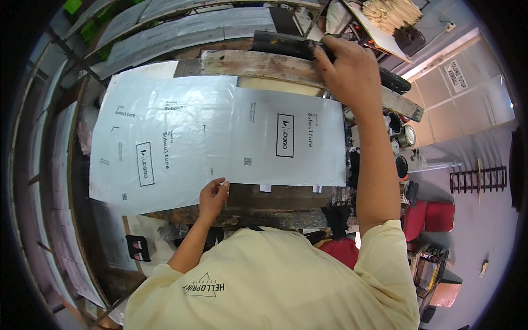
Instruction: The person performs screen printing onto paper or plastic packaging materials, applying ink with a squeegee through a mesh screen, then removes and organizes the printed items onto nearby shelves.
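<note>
In front of me lies a translucent white plastic sheet point(258, 137) with black printing, flat on a dark worktable point(275, 199). Another printed plastic sheet point(187, 115), glossy and slightly rippled, lies to its left and meets it edge to edge. My left hand point(213, 199) is closed at the near edge where the two meet, its fingertips pinching the left sheet's edge. At the far side, my right hand point(352, 66) is wrapped over a worn wooden frame bar point(258, 64). A black bar point(283, 45) runs along behind it, partly hidden by my fingers.
Drying racks point(181, 33) with printed sheets stand at the far side and along the left. Several cans point(406, 136) crowd the table's right end. A red chair point(439, 216) stands beyond them, near a grey wall. Two small white tabs point(265, 188) show at the table's near edge.
</note>
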The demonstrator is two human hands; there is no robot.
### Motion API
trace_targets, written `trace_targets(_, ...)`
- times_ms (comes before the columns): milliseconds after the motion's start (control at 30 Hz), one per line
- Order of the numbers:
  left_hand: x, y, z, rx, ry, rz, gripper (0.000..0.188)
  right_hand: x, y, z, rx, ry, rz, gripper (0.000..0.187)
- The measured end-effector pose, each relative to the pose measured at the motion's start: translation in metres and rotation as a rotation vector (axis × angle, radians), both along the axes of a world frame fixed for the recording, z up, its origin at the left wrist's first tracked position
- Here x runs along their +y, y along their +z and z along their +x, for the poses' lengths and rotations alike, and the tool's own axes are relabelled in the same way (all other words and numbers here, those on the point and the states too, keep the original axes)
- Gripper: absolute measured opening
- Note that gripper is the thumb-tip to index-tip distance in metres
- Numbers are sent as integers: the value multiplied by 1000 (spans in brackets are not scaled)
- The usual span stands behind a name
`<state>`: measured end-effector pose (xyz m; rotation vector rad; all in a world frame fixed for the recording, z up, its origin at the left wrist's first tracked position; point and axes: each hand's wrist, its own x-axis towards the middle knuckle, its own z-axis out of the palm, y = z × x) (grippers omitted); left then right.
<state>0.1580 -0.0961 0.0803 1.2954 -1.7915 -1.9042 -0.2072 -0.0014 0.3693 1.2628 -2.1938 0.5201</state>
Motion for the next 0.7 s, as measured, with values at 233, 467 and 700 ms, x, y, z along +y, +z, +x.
trace_targets(233,-21,-3,-30,21,-59,-66,46,-3,15,-1,-20,35,29,38)
trace_targets(467,-49,-7,-68,-18,-106,-349,46,-5,15,4,-74,-41,93,41)
trace_targets(700,-39,-4,-28,-91,-83,-494,40,-5,11,6,-125,-60,139,42)
